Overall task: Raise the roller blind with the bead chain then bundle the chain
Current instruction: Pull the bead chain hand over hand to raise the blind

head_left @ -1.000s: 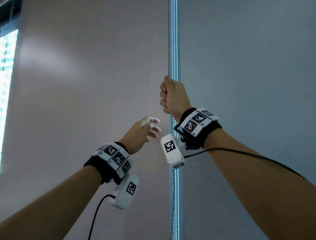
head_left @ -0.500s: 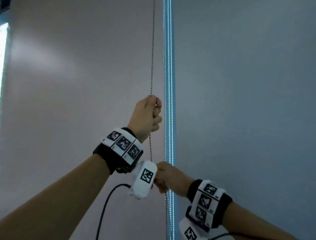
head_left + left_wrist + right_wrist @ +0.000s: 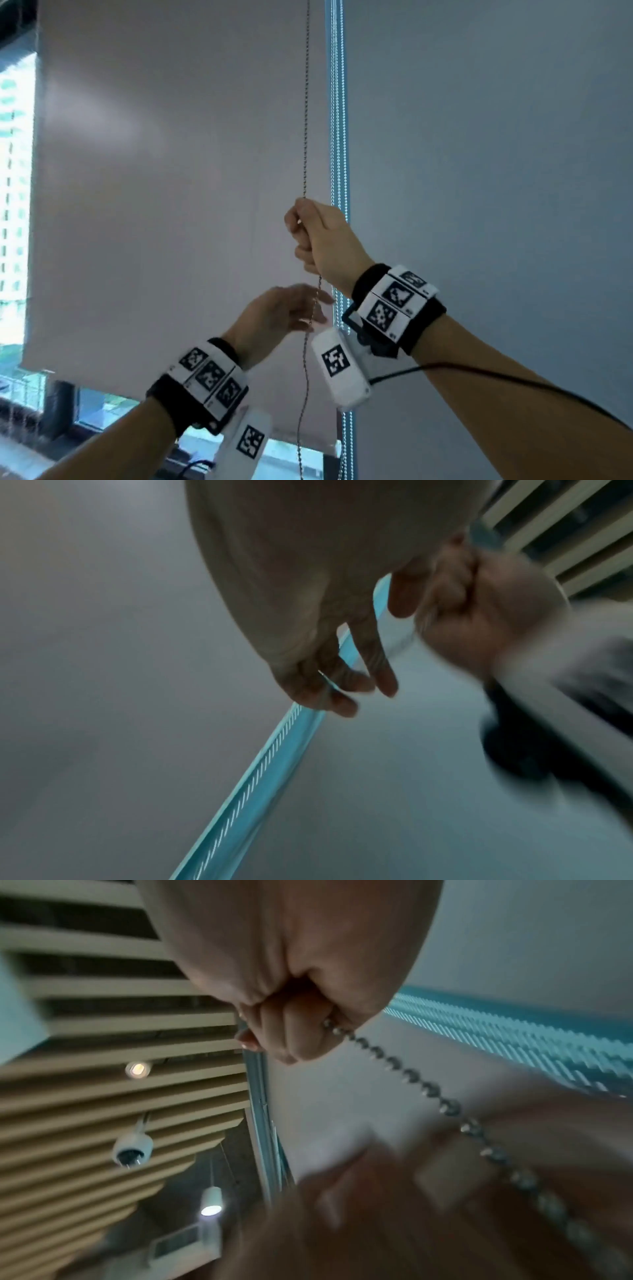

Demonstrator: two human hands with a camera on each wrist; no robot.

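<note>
**A:** The right hand (image 3: 320, 236) was fisted tight around the thin silver metal bead chain (image 3: 305, 137), fingers curled fully over it, and the strand ran taut straight up from the top of that fist!

**B:** And the left hand (image 3: 277, 317)?

**A:** Just under the grip, fingers loose and spread, touching or nearly touching the strand. Too blurred to say if it pinched anything; it looked slack, holding nothing.

**B:** Below the fist?

**A:** The chain hung down slack past both wrists. In the right wrist view the beads (image 3: 411, 1074) trailed out from between the curled fingers.

**B:** How far along, would you say?

**A:** The pale grey fabric roller blind (image 3: 171, 171) was only partly up. Its bottom edge sat well below the grip, with a strip of bright window glass (image 3: 102, 407) showing beneath. I'd judge plenty of pulling was left, and the bundling hadn't begun: the chain hung full length, no loops gathered.
</note>
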